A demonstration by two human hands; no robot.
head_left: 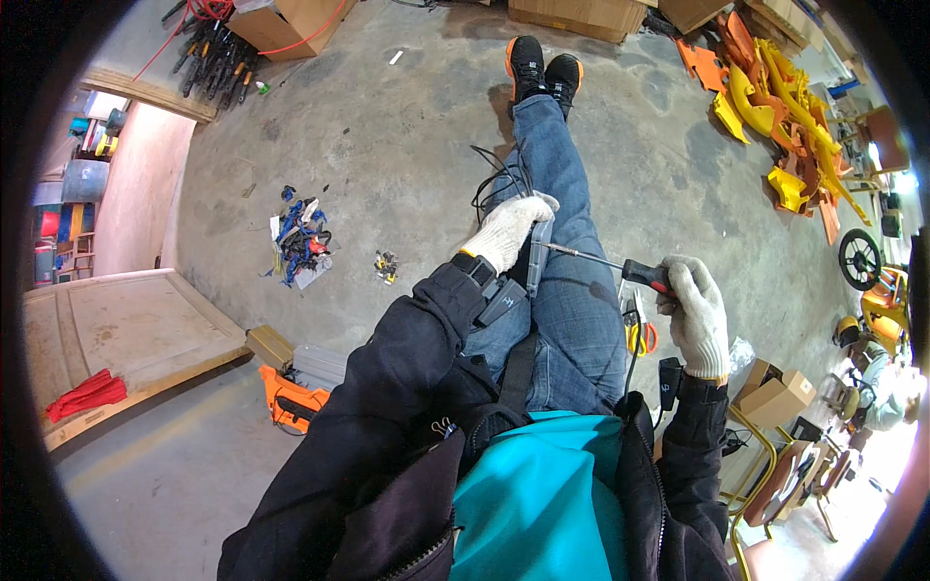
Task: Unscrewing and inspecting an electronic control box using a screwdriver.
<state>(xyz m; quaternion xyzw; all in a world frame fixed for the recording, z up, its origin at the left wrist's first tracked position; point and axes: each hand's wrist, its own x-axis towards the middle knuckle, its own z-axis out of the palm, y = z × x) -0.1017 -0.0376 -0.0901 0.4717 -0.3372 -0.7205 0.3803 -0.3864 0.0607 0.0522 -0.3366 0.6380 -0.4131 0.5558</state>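
Note:
My left hand point(511, 230), in a white knit glove, is closed on a flat grey box-shaped part point(539, 259) that rests against my thigh. Black cables point(494, 174) loop out beyond that hand. In my gloved right hand point(696, 312) is a screwdriver point(641, 274) with a black and red handle, its fingers wrapped round the handle's end. The long metal shaft points left, and its tip meets the side edge of the grey part. Whether a screw sits at the tip is too small to tell.
Orange-handled scissors point(641, 339) lie beside my right thigh. Blue and black scraps point(302, 242) and a small metal pile point(386, 266) are on the floor to the left. A wooden table point(136, 329) bears a red cloth point(87, 395). Yellow and orange panels point(775, 107) heap up at far right.

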